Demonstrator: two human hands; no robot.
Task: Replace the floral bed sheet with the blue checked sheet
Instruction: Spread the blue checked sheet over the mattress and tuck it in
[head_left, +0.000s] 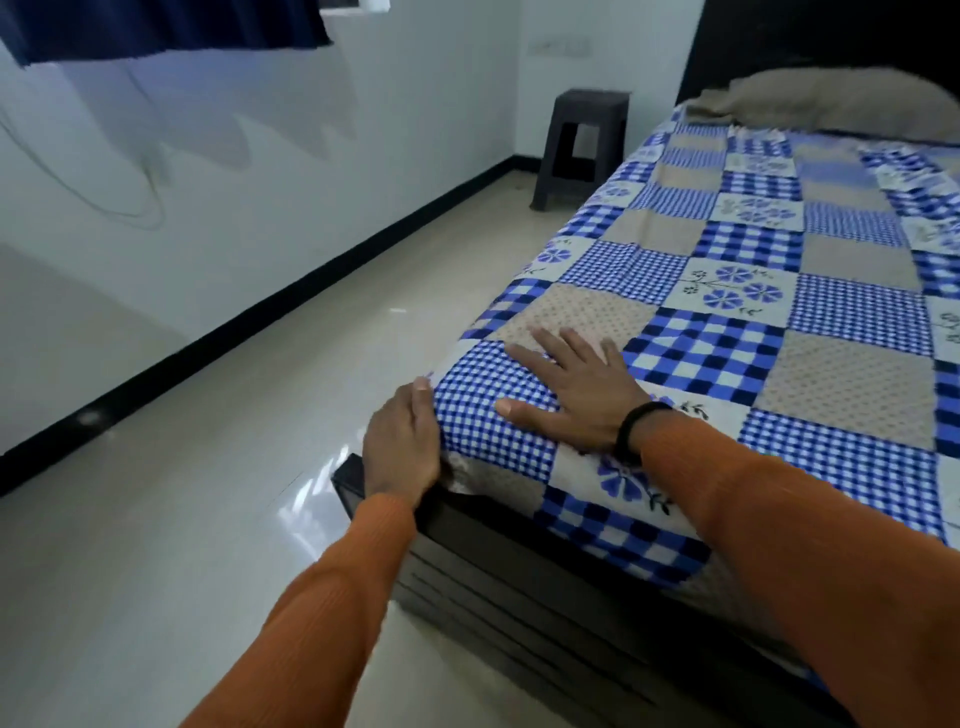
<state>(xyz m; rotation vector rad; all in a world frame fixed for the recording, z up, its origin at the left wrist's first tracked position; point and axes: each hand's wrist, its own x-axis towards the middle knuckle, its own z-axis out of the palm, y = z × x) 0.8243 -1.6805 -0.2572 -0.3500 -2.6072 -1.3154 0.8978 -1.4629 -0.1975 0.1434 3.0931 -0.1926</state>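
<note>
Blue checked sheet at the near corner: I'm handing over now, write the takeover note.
Left hand: pressed against the side of the mattress corner, fingers at the sheet's edge, apparently tucking it; whether it grips fabric cannot be seen.
Right hand: open, flat on top, holding the blue checked sheet down.
Done: the sheet covers the visible bed top; floral sheet not in view.
Pillow lies at the head end.
Left: finish this corner above the dark bed frame, then check the other edges, which are out of view.

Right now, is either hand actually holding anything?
The right hand only presses flat on the blue checked sheet. The left hand cups its corner; a real grip cannot be told.
</note>
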